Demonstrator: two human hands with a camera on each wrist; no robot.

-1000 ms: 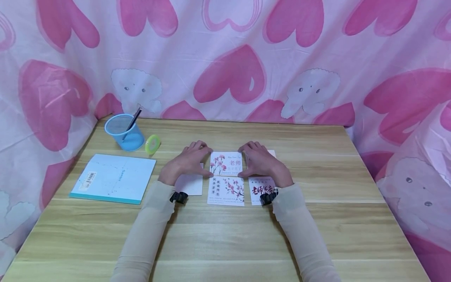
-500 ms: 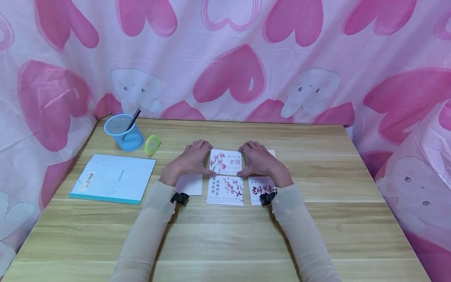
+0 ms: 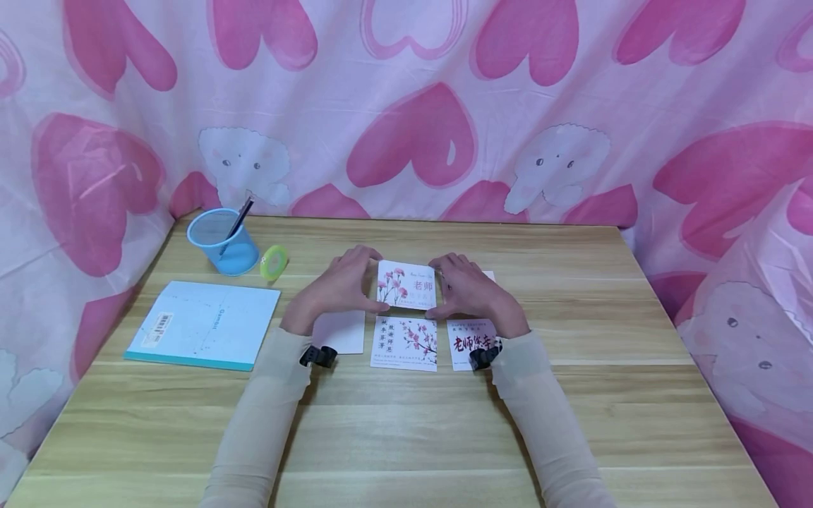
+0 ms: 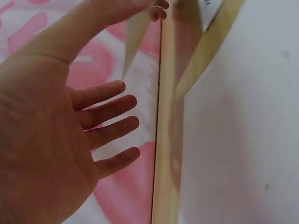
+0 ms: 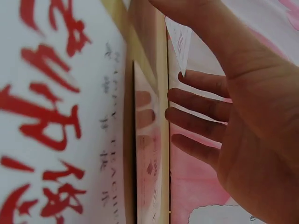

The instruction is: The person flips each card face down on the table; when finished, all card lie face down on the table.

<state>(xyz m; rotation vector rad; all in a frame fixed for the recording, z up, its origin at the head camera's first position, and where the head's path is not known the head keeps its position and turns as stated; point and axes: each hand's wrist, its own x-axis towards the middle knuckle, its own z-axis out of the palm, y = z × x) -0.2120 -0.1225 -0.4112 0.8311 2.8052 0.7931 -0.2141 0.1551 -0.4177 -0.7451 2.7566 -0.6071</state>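
Observation:
A greeting card with pink carnations (image 3: 406,284) is held just off the table, tilted, with a dark gap under its near edge. My left hand (image 3: 339,283) grips its left side, thumb at the near corner and forefinger at the far one. On the opposite side my right hand (image 3: 473,291) grips it the same way. Both wrist views show the card edge-on between thumb and forefinger, the other fingers spread. Directly in front lies a card with blossom branches (image 3: 404,343). A plain white card (image 3: 341,332) lies partly under my left forearm.
A card with red characters (image 3: 466,343) lies by my right wrist; another card (image 3: 490,275) is mostly hidden behind that hand. At the left are a pale blue notebook (image 3: 203,324), a blue mesh pen cup (image 3: 231,247) with a pen, and a green tape roll (image 3: 274,262). A heart-patterned curtain (image 3: 413,134) surrounds the table.
The carnation card has risen from the table and shifted slightly away from me, opening a gap to the blossom card. The left hand lifted with it; the right hand barely moved.

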